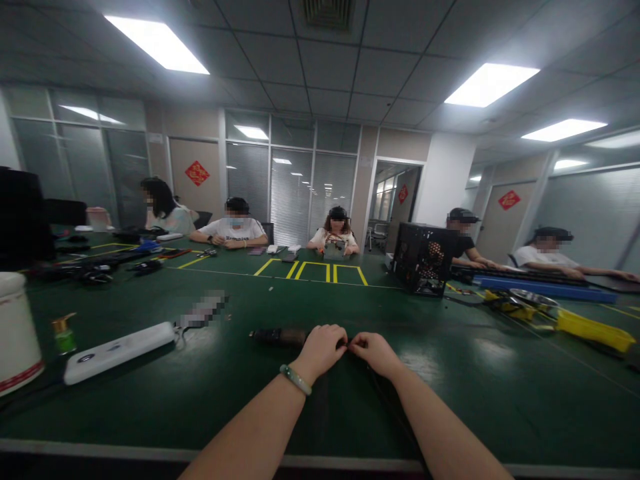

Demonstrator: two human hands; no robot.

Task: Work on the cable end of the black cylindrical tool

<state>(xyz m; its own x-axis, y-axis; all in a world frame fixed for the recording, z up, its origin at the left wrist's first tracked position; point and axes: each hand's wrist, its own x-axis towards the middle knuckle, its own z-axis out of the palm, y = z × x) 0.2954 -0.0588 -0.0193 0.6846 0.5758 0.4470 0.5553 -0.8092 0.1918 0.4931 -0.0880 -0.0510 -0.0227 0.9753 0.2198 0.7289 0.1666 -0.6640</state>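
Note:
Both my hands rest close together on the green table near its front edge. My left hand, with a pale green bead bracelet on the wrist, has its fingers curled and pinched. My right hand is also pinched, fingertips meeting the left hand's. Something small and dark sits between the fingertips; I cannot make it out. A dark cable or strap runs from the hands toward me. A dark cylindrical object lies on the table just left of my left hand.
A white power strip lies at the left, beside a small green bottle and a white tub. A black perforated case stands at the right, with yellow tools beyond. Several people sit along the far side and right. Yellow tape marks cross the table's middle.

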